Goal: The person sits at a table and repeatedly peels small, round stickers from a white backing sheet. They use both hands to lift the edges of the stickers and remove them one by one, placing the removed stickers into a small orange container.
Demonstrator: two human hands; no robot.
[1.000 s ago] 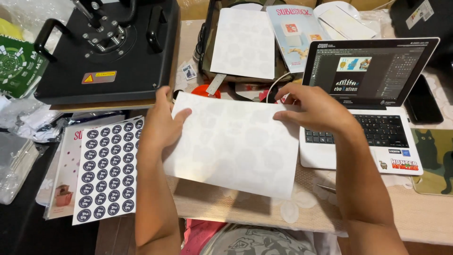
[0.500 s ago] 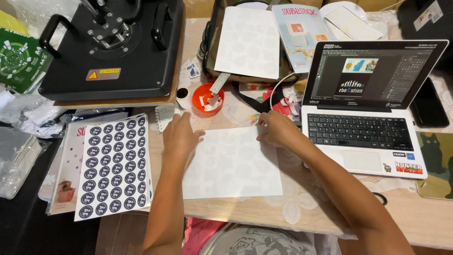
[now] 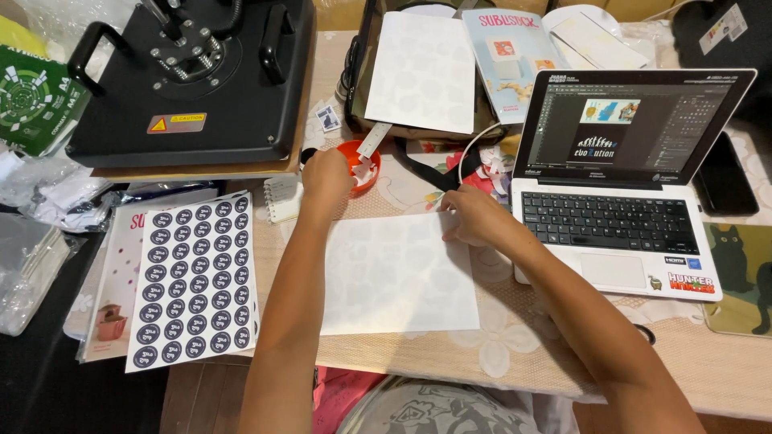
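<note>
A white sheet of paper (image 3: 398, 277) lies flat on the table in front of me. My right hand (image 3: 474, 215) presses on its top right corner with the fingers curled down. My left hand (image 3: 327, 173) has left the sheet and reaches up to a small orange tape dispenser (image 3: 363, 165), its fingers at the dispenser's rim. Whether it grips anything there is hidden by the hand.
A sheet of dark round stickers (image 3: 193, 277) lies to the left. A black heat press (image 3: 189, 80) stands at the back left. An open laptop (image 3: 619, 177) sits to the right, with another white sheet (image 3: 422, 72) and a phone (image 3: 724, 183) behind.
I lowered the white sheet from in front of me onto the table. My left hand then left it and moved up to the orange dispenser; the right hand stayed on the corner.
</note>
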